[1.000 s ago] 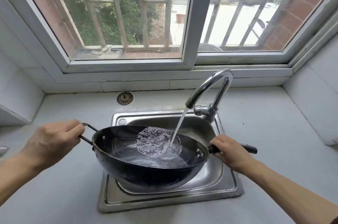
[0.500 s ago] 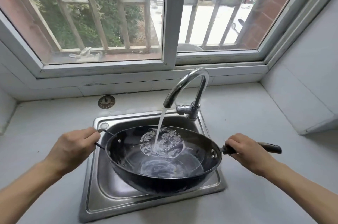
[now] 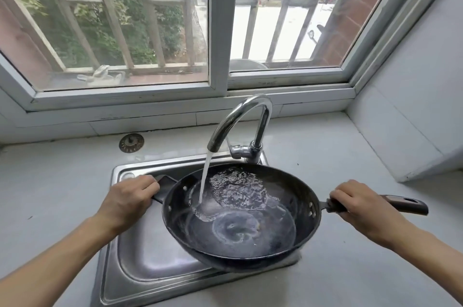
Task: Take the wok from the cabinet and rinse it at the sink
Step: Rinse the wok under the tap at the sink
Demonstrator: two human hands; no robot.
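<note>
A black wok hangs over the steel sink, held by both hands. My left hand grips its small loop handle on the left. My right hand is closed around the long dark handle, whose end sticks out to the right. The chrome faucet runs a stream of water into the left part of the wok. Water pools and ripples across the wok's bottom. The wok covers the right half of the sink.
A round metal sink strainer lies on the grey counter behind the sink. A barred window runs along the back. A white tiled wall closes off the right side.
The wok has shifted to the right over the sink, so the stream now lands nearer its left side. More water has gathered in it. Both hands keep their grips.
</note>
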